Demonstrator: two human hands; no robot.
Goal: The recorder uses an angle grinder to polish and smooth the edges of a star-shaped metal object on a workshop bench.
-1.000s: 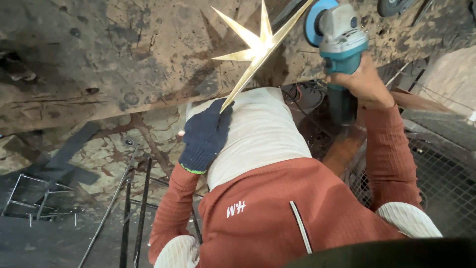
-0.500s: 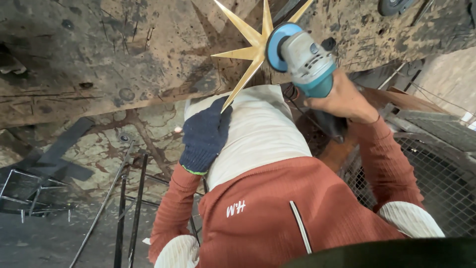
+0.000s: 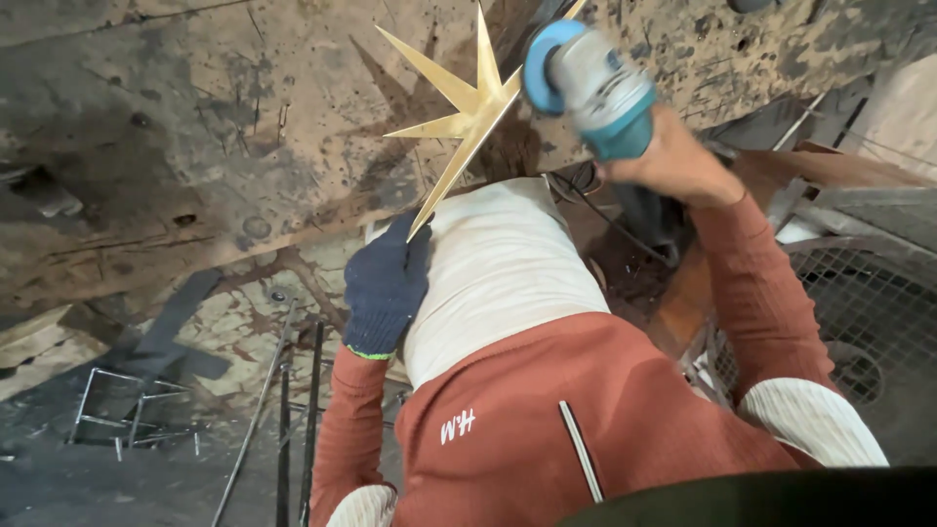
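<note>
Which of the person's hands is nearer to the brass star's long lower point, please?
Left. The gloved left hand grips the brass star at that tip; the bare right hand holds the angle grinder beside the star's upper rays.

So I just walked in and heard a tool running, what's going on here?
A person holds a gold metal star by its long lower point in a dark-gloved left hand. The bare right hand grips a blue and grey angle grinder, its head right beside the star's upper points, above a stained workbench.

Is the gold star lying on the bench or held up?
Held up: the gloved left hand grips the gold star by its lowest point, above the bench.
</note>
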